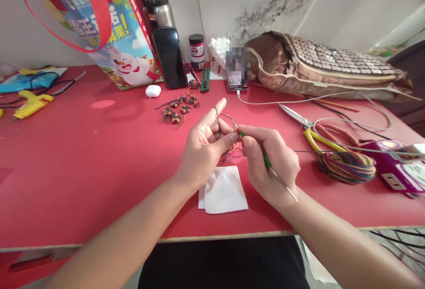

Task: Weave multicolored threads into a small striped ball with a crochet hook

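Observation:
My right hand (274,160) grips a crochet hook (267,161) with a green handle, its metal end sticking out below my palm. Close beside it, my left hand (207,145) pinches a small bit of yarn work at the hook's tip, and a dark strand of yarn (218,118) loops round its raised index finger. Loose orange and pink yarn (235,151) hangs under the fingertips, which partly hide the stitches. A ball of multicoloured yarn (347,166) lies to the right. Several small crocheted pieces (175,117) rest on the table beyond my left hand.
White paper squares (226,190) lie below my hands on the red table (109,169). Scissors (307,123) and a purple power socket (395,167) are at right. A propped phone (169,57), lit phone (237,70), gift bag (122,36) and earbud case (153,91) stand behind; a glue gun (32,104) lies left.

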`<action>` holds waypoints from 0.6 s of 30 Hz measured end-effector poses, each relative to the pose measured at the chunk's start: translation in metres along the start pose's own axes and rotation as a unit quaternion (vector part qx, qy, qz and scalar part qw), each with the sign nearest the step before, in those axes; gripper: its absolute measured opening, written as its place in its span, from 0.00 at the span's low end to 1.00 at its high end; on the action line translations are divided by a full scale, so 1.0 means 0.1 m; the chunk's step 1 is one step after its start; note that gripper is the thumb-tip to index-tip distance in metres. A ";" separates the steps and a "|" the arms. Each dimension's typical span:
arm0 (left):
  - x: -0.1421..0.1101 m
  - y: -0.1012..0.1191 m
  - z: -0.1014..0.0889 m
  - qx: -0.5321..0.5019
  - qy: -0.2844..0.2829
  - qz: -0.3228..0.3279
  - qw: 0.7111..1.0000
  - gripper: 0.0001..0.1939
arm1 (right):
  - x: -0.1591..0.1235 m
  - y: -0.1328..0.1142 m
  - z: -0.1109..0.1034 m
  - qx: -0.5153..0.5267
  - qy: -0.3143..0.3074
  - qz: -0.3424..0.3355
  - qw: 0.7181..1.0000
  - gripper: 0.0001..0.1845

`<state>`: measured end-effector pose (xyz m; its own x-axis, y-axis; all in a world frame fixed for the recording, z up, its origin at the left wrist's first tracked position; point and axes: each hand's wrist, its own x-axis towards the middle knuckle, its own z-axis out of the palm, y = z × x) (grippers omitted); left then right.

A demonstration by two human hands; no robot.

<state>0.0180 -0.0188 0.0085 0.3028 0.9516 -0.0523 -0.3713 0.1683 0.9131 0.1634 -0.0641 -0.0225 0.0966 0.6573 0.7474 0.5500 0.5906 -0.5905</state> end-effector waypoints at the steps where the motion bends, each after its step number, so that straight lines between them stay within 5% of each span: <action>1: 0.01 0.01 0.00 -0.016 -0.012 -0.002 1.000 0.57 | -0.01 0.01 -0.01 0.011 0.003 -0.010 1.000 0.09; 7: 0.02 0.14 -0.04 -0.069 -0.078 -0.005 0.995 0.38 | -0.01 0.02 -0.10 0.138 -0.013 0.044 0.989 0.13; 18: 0.04 0.15 -0.17 -0.082 -0.083 -0.001 0.993 0.31 | 0.11 -0.09 -0.12 0.262 0.005 0.133 0.956 0.13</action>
<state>-0.0014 -0.0077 0.0152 0.4387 0.8983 0.0250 -0.5049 0.2233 0.8338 0.1692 -0.0676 -0.0055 0.1838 0.8145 0.5502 0.0134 0.5576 -0.8300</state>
